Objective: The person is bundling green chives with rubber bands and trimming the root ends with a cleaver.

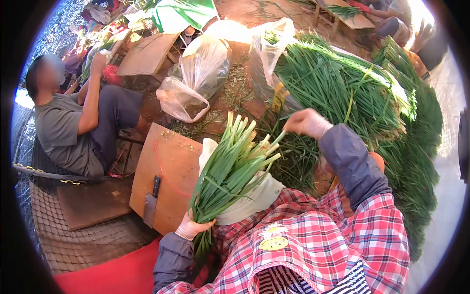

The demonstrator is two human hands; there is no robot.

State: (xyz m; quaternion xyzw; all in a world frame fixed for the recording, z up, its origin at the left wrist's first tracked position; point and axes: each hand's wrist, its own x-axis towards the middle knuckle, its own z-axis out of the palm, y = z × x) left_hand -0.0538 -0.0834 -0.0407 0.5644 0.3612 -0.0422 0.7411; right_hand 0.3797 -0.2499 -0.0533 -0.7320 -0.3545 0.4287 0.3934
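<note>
A thick bunch of garlic chives (223, 174) lies across my lap, pale cut ends up and away from me. My left hand (193, 226) is wrapped round its leafy lower part. My right hand (307, 122), bent at the wrist, pinches the pale end of a single chive stalk (278, 139) at the bunch's right edge. Under the bunch a light cloth (249, 202) covers part of my lap. Just left of the bunch stands a wooden board (166, 169) bearing a knife (152, 198) and a loop of red string (164, 169).
A big heap of chives (338, 78) rises to my right, with more along the edge (416, 161). Two clear plastic bags (200, 68) (267, 54) stand ahead among scraps. A co-worker (73, 117) sits at left; another person's arm (382, 11) shows at upper right.
</note>
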